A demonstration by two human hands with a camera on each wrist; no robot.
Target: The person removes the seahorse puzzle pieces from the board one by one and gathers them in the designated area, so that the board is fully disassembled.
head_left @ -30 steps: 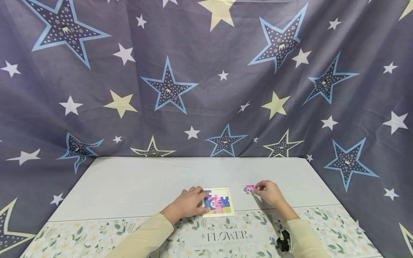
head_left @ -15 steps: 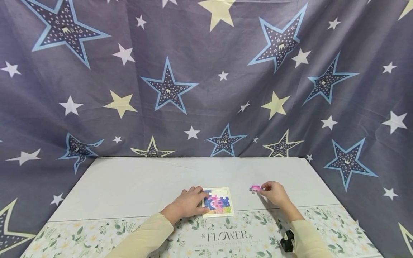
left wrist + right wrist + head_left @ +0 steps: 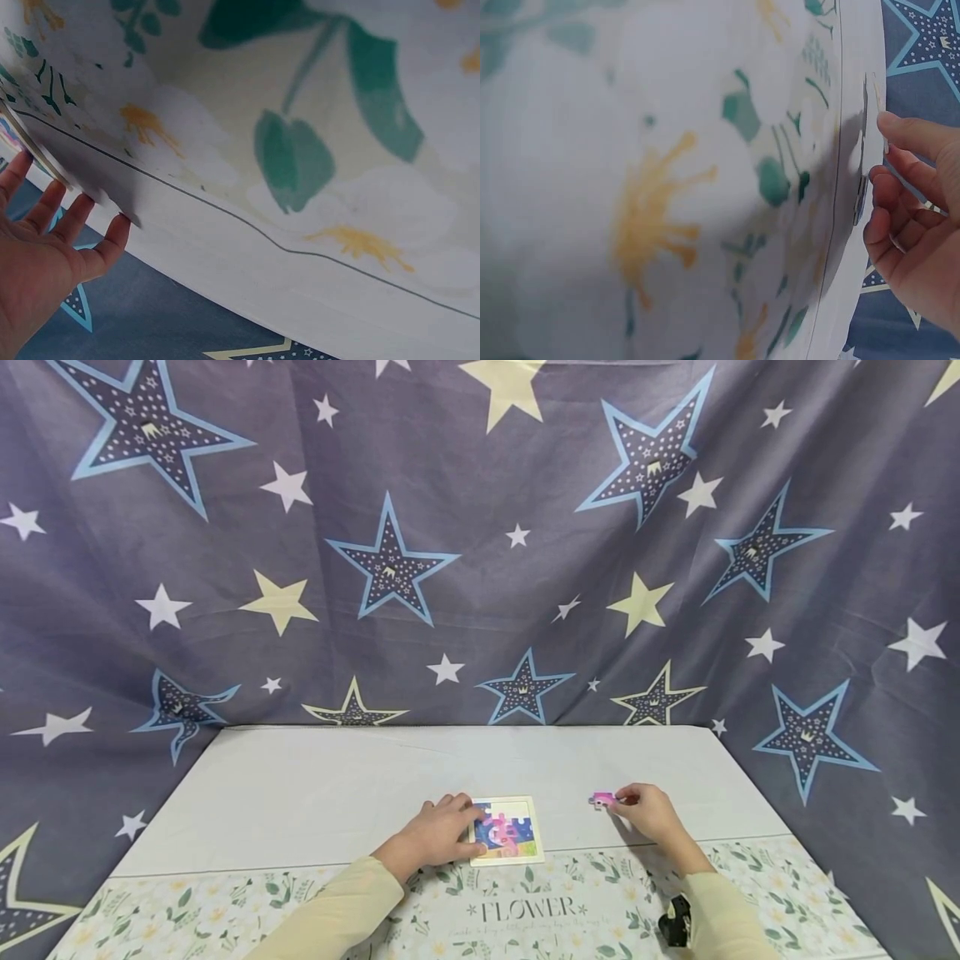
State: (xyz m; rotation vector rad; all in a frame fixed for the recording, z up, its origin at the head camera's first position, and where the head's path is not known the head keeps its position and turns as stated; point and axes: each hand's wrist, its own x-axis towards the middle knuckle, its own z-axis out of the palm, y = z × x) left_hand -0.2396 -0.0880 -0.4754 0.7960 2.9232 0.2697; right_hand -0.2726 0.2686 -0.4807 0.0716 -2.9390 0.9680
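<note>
A small jigsaw puzzle in a pale frame [image 3: 507,861] lies flat on the table, showing a pink figure on blue. Its upper part has a pale area. My left hand [image 3: 435,833] rests on the frame's left side, fingers spread and thumb low; in the left wrist view, fingertips [image 3: 54,187] touch its edge. To the right of the frame, my right hand [image 3: 651,812] pinches a pink puzzle piece [image 3: 602,800] between thumb and fingers. The right wrist view shows that hand [image 3: 922,195] from the side, the piece seen only edge-on.
The table has a white back part [image 3: 337,777] and a floral front cover [image 3: 540,935] printed FLOWER. A dark star-patterned curtain [image 3: 465,610] hangs behind and at both sides. A black device [image 3: 675,920] sits at the right wrist. A thin dark-edged object [image 3: 860,199] shows below the right fingers.
My right hand has drawn back a little to the right, carrying the pinched puzzle piece away from the frame. The left hand and the framed puzzle have stayed put.
</note>
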